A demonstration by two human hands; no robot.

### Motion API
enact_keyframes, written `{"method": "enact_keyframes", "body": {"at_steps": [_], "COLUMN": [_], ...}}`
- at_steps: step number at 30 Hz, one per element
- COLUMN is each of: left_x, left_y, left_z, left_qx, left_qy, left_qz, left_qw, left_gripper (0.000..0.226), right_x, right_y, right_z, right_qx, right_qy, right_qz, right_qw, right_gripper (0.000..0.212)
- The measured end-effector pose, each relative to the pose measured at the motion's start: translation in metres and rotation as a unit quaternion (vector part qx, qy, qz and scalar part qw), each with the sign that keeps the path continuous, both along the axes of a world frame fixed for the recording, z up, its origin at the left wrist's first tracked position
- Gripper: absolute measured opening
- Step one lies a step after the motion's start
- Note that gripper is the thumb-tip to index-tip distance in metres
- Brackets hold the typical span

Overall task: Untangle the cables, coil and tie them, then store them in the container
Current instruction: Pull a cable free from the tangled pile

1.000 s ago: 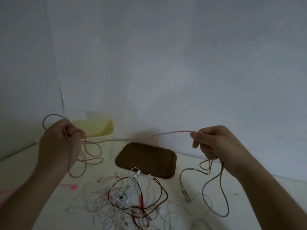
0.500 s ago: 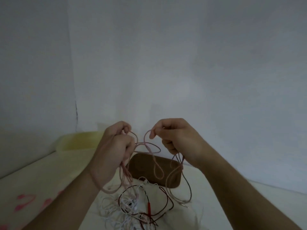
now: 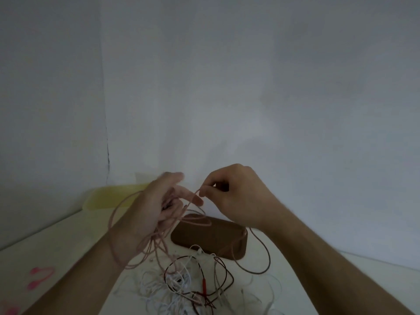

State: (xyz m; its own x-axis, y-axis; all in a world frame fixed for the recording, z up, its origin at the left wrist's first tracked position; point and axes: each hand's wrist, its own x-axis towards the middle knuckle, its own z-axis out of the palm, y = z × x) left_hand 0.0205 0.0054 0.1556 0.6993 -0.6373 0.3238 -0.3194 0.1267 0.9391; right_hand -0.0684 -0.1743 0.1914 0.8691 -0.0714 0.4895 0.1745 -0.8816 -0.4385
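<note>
Both hands are raised above the middle of the pale cream table [image 3: 68, 242], close together. The left hand [image 3: 156, 208] has loops of a thin pink cable [image 3: 145, 248] gathered through its palm and hanging around the wrist; its fingers are partly extended and blurred, so how firmly they grip the loops cannot be told. The right hand [image 3: 236, 196] pinches a strand of the same pink cable between thumb and forefinger, just beside the left fingertips, the other fingers curled. From under the right hand the cable's darker length drops in a wide loop to the table, to the right of the other cords.

Below the hands, toward the near edge of the table, lies a tangled heap of thin white earphone cords [image 3: 172, 289], with a dark maroon cable [image 3: 229, 276] bearing a small red plug looped through it. Behind the heap sits a brown rounded rectangular lid [image 3: 211, 237], flat on the table. A pale yellow translucent plastic container [image 3: 109, 196] stands at the far left, against the grey wall. Bright pink loops [image 3: 39, 277] lie near the left edge.
</note>
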Motion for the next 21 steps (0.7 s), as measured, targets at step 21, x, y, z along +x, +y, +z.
{"method": "enact_keyframes", "body": {"at_steps": [21], "left_x": [0.057], "left_y": [0.024], "left_z": [0.006], "left_qx": [-0.265], "left_qy": [0.155], "left_qz": [0.179], "left_qw": [0.935], "left_gripper": [0.031], "right_x": [-0.032], "right_y": [-0.092], "right_z": [-0.010], "right_qx": [0.087], "right_qy": [0.057], "right_qz": [-0.103], "right_qw": [0.989], "right_gripper": [0.020]}}
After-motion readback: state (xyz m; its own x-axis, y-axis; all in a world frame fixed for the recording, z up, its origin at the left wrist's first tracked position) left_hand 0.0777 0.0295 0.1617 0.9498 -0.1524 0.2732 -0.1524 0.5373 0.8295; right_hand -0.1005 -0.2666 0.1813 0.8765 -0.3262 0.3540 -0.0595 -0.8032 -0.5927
